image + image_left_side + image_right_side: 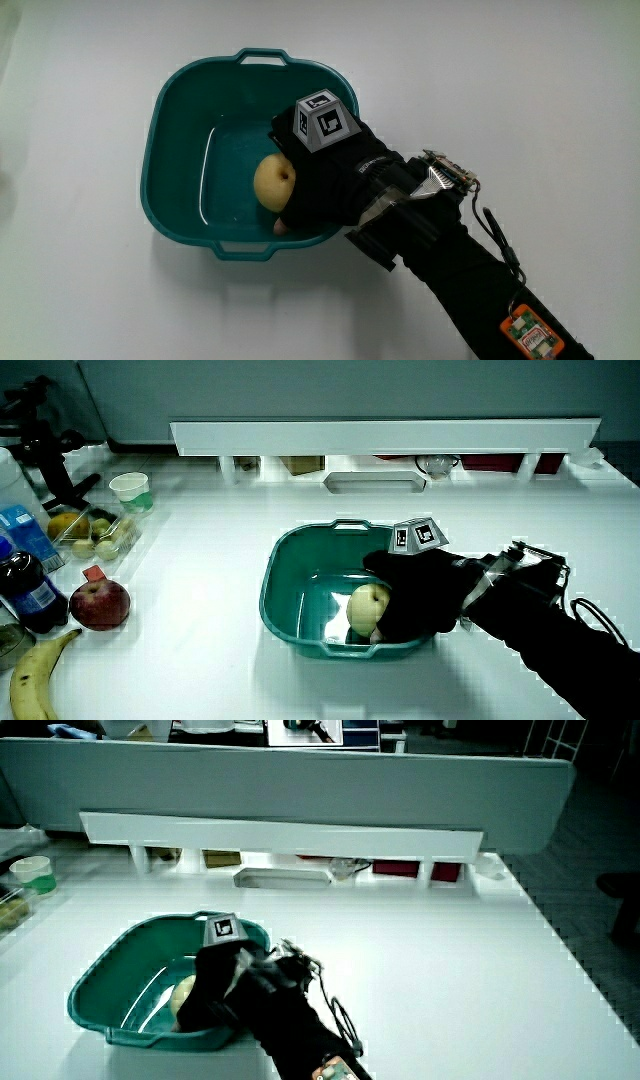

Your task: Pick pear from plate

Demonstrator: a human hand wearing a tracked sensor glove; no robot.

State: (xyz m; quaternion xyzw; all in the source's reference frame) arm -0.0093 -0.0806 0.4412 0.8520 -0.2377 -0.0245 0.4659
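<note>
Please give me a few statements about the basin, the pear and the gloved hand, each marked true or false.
1. The pear lies inside the teal basin. True.
2. The hand is over the banana. False: it reaches into the basin, against the pear.
3. The basin is upside down. False: it stands upright, open side up.
4. In a side view, a red apple lies on the table beside a banana. True.
5. The pear has been lifted above the basin's rim. False: it sits low in the basin.

The teal basin's (175, 95) walls ring the pear (274, 183); above it is open, table around bare.
</note>
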